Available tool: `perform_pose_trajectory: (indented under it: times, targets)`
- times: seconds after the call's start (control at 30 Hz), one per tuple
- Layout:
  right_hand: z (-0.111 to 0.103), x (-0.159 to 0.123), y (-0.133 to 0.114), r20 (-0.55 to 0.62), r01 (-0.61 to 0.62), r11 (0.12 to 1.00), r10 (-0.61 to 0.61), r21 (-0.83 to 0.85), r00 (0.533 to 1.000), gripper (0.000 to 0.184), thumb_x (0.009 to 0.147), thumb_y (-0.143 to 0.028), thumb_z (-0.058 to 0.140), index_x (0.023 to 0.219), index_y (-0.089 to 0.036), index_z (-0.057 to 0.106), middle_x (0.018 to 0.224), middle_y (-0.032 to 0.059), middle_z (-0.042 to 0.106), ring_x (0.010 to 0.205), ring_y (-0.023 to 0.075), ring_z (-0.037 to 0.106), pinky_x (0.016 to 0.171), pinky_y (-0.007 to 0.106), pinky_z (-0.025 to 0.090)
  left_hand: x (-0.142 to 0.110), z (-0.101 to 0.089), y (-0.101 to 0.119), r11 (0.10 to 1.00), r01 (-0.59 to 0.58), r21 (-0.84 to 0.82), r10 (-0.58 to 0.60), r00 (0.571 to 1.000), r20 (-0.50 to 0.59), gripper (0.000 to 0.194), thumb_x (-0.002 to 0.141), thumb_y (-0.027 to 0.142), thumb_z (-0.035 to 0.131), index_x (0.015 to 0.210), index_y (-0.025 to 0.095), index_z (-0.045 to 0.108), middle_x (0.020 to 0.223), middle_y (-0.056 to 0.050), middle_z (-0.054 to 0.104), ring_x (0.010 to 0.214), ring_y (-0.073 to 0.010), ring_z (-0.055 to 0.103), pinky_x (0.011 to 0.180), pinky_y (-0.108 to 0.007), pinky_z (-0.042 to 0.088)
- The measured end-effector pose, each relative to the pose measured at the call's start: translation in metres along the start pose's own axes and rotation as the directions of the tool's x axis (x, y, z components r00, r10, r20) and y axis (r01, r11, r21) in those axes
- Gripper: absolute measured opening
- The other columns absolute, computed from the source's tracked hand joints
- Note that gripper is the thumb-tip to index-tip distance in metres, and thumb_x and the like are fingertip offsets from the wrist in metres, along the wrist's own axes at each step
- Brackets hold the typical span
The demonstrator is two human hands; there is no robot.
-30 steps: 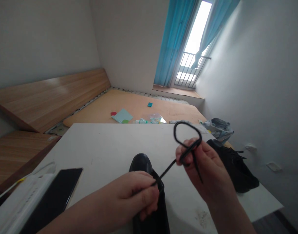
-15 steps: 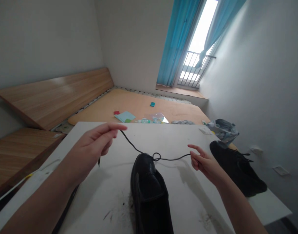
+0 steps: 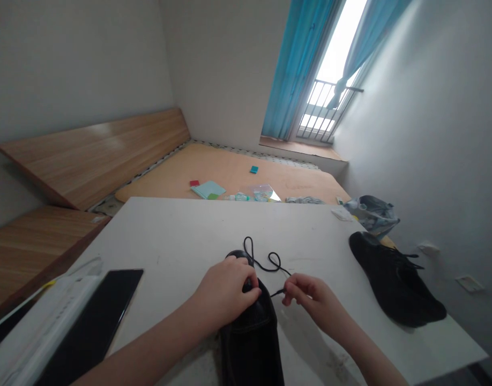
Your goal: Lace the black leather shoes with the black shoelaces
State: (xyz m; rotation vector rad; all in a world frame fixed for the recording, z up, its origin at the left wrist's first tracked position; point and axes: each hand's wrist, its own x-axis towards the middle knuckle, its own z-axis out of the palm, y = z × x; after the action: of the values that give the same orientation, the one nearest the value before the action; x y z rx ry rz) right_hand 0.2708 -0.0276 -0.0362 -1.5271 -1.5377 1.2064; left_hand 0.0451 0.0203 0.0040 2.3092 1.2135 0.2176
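A black shoe (image 3: pixel 252 351) lies on the white table (image 3: pixel 181 225) in front of me, its toe pointing away. My left hand (image 3: pixel 226 292) is closed over the front of the shoe, thumb and fingers gripping the upper. What lies under those fingers is hidden. To the right of the shoe, my right hand (image 3: pixel 314 297) pinches a thin black shoelace (image 3: pixel 265 269) near its tip. From there the lace runs over the table in loose curls beyond the toe.
A second black shoe (image 3: pixel 396 284), laced, rests at the table's right side. At the left lies a dark phone-like slab (image 3: pixel 95 316) beside a white box (image 3: pixel 41 321). A plastic bag (image 3: pixel 374 214) stands at the far right corner. Behind the table is a bed (image 3: pixel 169 171) with small packets.
Both hands have come inward and down from holding the lace stretched apart. The left now grips the shoe's front, and the lace lies slack in curls. The dark slab at left is uncovered.
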Motion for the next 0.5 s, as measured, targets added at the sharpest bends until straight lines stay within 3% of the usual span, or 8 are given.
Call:
perform_pose_trajectory:
  times: [0.17,0.5]
  targets:
    - [0.016,0.008,0.0,-0.016,0.028,0.999,-0.028,-0.039,0.999,0.034,0.087,-0.053,0.058,0.076,-0.021,0.055,0.064,0.0014,0.064,0.061,0.0168,0.057,0.059,0.028,0.042,0.003,0.004,-0.001,1.0,-0.009,0.018,0.009,1.0,0.023,0.018,0.076,0.021,0.062,0.091,0.024,0.072,0.095,-0.004,0.069,0.097,-0.0254,0.062,0.082,-0.035,0.049]
    - [0.024,0.012,0.008,-0.026,0.037,0.987,-0.042,-0.158,0.999,0.017,0.084,-0.033,0.055,0.078,-0.019,0.064,0.064,-0.0005,0.056,0.057,0.0146,0.048,0.052,0.025,0.033,0.001,0.007,0.002,1.0,-0.001,0.03,0.0,1.0,0.022,0.023,0.076,0.018,0.059,0.098,0.02,0.069,0.103,-0.007,0.067,0.102,-0.0267,0.061,0.088,-0.037,0.05]
